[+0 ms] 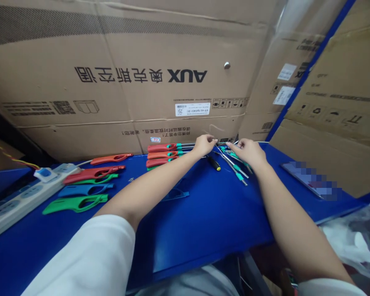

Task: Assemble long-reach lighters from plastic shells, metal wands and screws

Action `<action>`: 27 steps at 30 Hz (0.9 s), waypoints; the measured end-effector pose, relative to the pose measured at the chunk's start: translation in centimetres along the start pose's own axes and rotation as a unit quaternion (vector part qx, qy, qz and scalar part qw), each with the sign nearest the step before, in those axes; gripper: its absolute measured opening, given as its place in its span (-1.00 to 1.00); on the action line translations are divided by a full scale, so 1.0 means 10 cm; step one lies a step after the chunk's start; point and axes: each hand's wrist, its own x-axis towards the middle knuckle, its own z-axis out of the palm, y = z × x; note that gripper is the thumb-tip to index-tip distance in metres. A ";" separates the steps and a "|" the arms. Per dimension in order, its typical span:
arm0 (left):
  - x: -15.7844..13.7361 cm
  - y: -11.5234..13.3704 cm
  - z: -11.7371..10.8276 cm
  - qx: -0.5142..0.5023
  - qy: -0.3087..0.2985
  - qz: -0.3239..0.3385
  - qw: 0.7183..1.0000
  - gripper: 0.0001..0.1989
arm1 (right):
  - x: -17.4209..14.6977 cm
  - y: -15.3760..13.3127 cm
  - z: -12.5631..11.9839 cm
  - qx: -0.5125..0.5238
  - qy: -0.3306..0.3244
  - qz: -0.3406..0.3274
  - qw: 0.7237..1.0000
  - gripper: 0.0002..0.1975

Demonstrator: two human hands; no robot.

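Head camera, and it's left hand (206,144) bunched, right hand (250,152) half-curled, can't tell what either pinches, beside metal tubes (228,160), probably light, stiff, slick, best held at green collars (239,176)!

Cool, even, fairly bright light falls on the worktop (222,222), its source out of frame. A pale sheen lies near the front edge; thin glints mark the metal rods (236,165) toward the back edge. Beneath the front edge it is dim. Wide-angle distortion bends the carton (135,49). Fine detail is soft, the plastic bag (348,242) past the right corner blurs, and mosaic blocks cover 1 phone (302,179).
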 end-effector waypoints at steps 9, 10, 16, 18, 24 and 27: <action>0.03 0.00 0.12 -0.049 -0.009 0.010 0.999 -0.76 | 0.04 0.04 0.11 0.041 -0.041 -0.053 0.997 -0.77; 0.02 0.00 0.13 -0.058 -0.003 0.014 0.998 -0.82 | 0.04 0.04 0.13 0.043 -0.042 -0.058 0.996 -0.83; -0.01 0.00 0.17 -0.121 0.001 0.033 0.992 -0.95 | 0.04 0.03 0.23 0.045 -0.044 -0.078 0.995 -0.78; 0.00 -0.01 0.19 -0.144 -0.007 0.032 0.989 -0.94 | 0.04 0.03 0.24 0.035 -0.044 -0.067 0.996 -0.79; 0.02 -0.08 0.22 -0.203 -0.029 0.027 0.978 -0.89 | 0.06 0.06 0.26 0.038 -0.040 -0.052 0.997 -0.85; 0.02 -0.11 0.20 -0.228 -0.036 0.019 0.973 -0.89 | 0.08 0.06 0.27 0.054 -0.026 -0.054 0.997 -0.84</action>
